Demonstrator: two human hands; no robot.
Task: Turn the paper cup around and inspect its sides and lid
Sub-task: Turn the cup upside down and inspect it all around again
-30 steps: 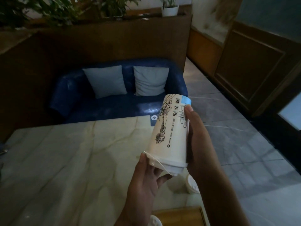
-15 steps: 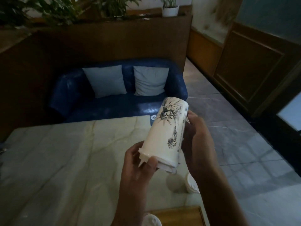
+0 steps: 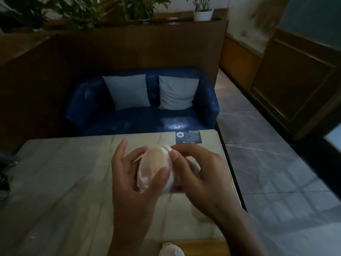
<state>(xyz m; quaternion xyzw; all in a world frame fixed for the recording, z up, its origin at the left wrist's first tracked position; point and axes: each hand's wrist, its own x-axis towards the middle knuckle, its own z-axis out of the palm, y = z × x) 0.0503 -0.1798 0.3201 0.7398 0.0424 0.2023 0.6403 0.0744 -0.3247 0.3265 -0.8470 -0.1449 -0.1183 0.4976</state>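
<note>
The head view shows the paper cup [image 3: 156, 169] held in the air between two hands, above the table [image 3: 60, 182]. The cup is tipped so its round lid [image 3: 154, 168] faces the camera. The lid looks pale and a bit blurry, and what is inside the cup cannot be seen. The left hand [image 3: 132, 183] grips the cup from the left side. Its thumb [image 3: 158, 179] curls over the lower edge of the lid and its fingers [image 3: 121, 154] reach up behind the cup. The right hand [image 3: 199, 174] grips the cup from the right side. Its fingers [image 3: 182, 150] bend over the top of the rim and its thumb tip presses the right edge of the lid. The table under the hands is light stone with thin brown lines. A dark card [image 3: 188, 138] lies flat on the table just past the right fingers, near the far corner. A white thing [image 3: 171, 250] peeks in at the bottom edge, below the wrists; what it is cannot be told. Past the table stands a shiny blue sofa [image 3: 140, 115] with two pale pillows [image 3: 127, 91] on it. Behind the sofa is a brown wooden wall [image 3: 129, 47] with green plants [image 3: 83, 10] on top and a small white pot [image 3: 203, 14]. Grey floor tiles [image 3: 267, 163] run along the right side of the right hand.
</note>
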